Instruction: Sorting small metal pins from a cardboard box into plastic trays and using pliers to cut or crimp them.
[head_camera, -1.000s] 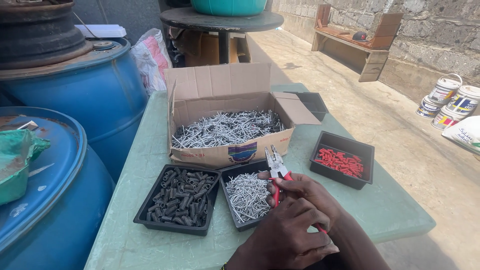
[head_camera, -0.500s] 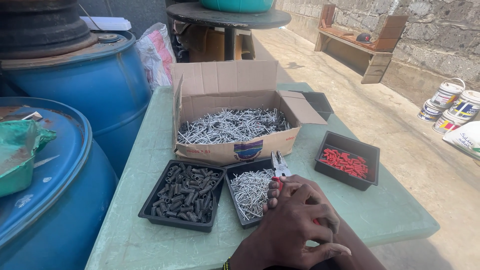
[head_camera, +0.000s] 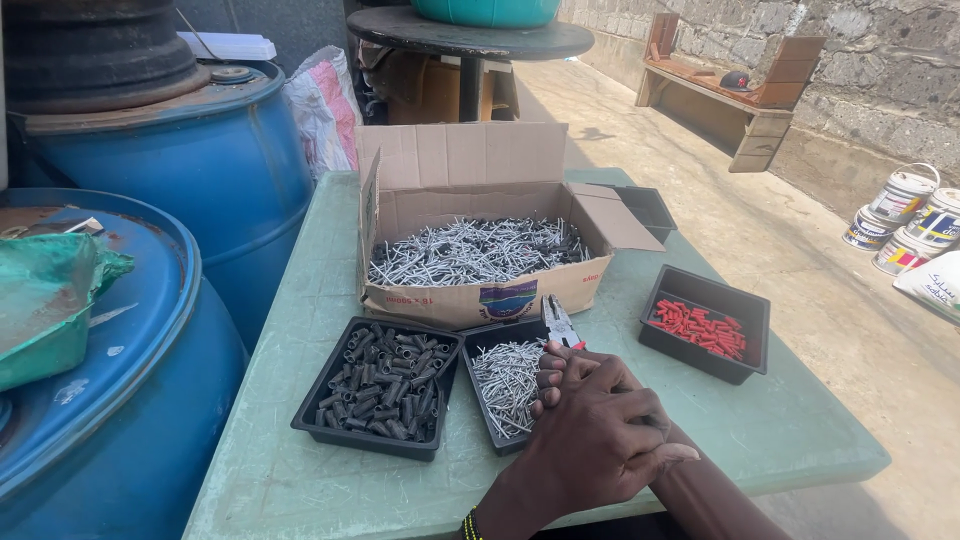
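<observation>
My left hand (head_camera: 600, 440) lies on top of my right hand (head_camera: 640, 395), both resting on the green table (head_camera: 300, 330) at the front. Their fingers are curled together over the red handles of a pair of pliers (head_camera: 558, 322). The metal jaws stick out towards the cardboard box (head_camera: 470, 180) of silver nails. The fingertips touch the right edge of a black tray of nails (head_camera: 505, 380). To its left is a black tray of dark grey sleeves (head_camera: 385, 385). A black tray of red plugs (head_camera: 705, 325) sits to the right. Most of my right hand is hidden.
Two blue drums (head_camera: 200, 170) stand left of the table, the near one bearing a green tray (head_camera: 50, 300). An empty black tray (head_camera: 645, 205) sits behind the box. Paint buckets (head_camera: 905, 215) stand on the concrete floor at right. A round table (head_camera: 470, 35) is behind.
My hands have sunk a little lower onto the table and closed more tightly over the pliers' handles, so less of the red shows. The trays and box have not moved.
</observation>
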